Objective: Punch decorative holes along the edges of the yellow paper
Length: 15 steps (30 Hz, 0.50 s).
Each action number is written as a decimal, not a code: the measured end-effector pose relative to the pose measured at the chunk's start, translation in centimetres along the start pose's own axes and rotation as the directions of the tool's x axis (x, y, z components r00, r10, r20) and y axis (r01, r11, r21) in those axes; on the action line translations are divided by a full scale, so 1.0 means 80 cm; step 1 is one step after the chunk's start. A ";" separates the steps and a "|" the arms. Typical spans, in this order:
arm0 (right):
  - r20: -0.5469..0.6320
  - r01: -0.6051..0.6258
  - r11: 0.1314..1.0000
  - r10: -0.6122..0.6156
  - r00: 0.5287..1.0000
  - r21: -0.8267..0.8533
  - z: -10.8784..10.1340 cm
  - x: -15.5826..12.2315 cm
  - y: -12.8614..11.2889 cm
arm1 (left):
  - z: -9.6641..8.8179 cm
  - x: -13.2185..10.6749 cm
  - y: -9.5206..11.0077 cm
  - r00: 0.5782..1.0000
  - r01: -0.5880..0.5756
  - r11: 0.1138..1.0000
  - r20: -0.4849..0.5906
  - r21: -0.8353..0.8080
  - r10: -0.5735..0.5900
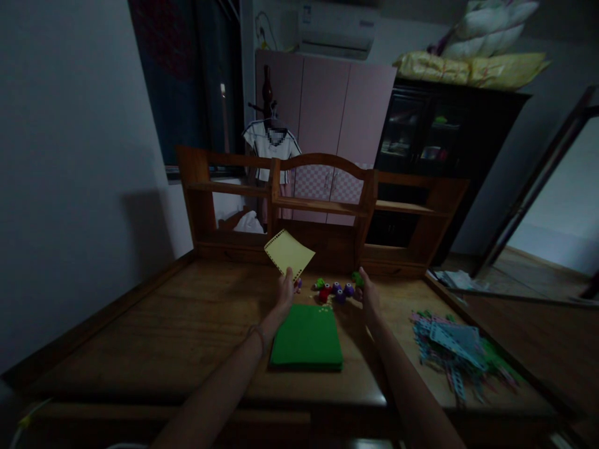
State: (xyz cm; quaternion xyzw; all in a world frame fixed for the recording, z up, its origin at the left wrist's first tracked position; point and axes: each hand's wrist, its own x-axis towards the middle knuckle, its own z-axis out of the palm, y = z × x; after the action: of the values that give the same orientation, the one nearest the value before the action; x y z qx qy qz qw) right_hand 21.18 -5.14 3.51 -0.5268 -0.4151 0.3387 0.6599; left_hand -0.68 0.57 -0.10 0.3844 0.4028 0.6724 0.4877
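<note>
A pale yellow sheet of paper (pixel 289 252), with small holes along some edges, is pinched in my left hand (pixel 286 290) above the desk. My right hand (pixel 367 293) is closed around a small green craft punch (pixel 357 279), apart from the sheet. Between my hands stand several small punches: a red one (pixel 324 293), purple ones (pixel 349 289) and another green one (pixel 319 284). A small pinkish-purple item (pixel 298 285) is partly hidden beside my left hand. Pale paper bits (pixel 326 307) lie near the punches. In front of them is a stack of green sheets (pixel 306 337).
Cut paper scraps (pixel 449 343), mostly blue, green and pink, lie heaped at the right of the wooden desk (pixel 187 324). A wooden shelf unit (pixel 322 206) lines the desk's back edge. A wall (pixel 84 187) is at the left.
</note>
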 end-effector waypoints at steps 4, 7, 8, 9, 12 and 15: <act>-0.081 0.074 0.997 -0.077 0.994 -0.033 -0.001 -0.002 0.002 | 0.000 0.000 0.000 1.000 -0.001 1.000 0.014 0.024 0.001; -0.079 0.116 0.992 -0.120 0.990 -0.057 0.000 -0.002 0.008 | 0.001 -0.001 0.002 1.000 -0.002 0.999 0.011 0.041 0.002; -0.074 0.120 0.991 -0.124 0.990 -0.060 0.000 -0.002 0.010 | 0.001 -0.002 0.004 1.000 0.000 0.999 0.009 0.044 -0.001; -0.068 0.115 0.991 -0.119 0.990 -0.060 -0.001 -0.001 0.011 | 0.001 -0.002 0.005 1.000 0.004 0.999 0.007 0.043 -0.004; -0.048 0.054 0.998 -0.057 0.997 -0.043 -0.002 0.002 0.013 | 0.002 -0.004 0.007 1.000 0.014 1.000 -0.002 0.025 -0.014; -0.029 -0.033 0.999 0.032 0.999 -0.036 -0.001 0.007 0.013 | 0.001 -0.005 0.006 1.000 0.006 1.000 0.015 0.008 -0.006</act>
State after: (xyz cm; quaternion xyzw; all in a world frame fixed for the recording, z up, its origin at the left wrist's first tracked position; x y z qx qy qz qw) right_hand 21.49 -4.48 2.57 -0.5501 -0.4034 0.3342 0.6503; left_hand -0.68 0.14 0.37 0.3901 0.4030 0.6665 0.4911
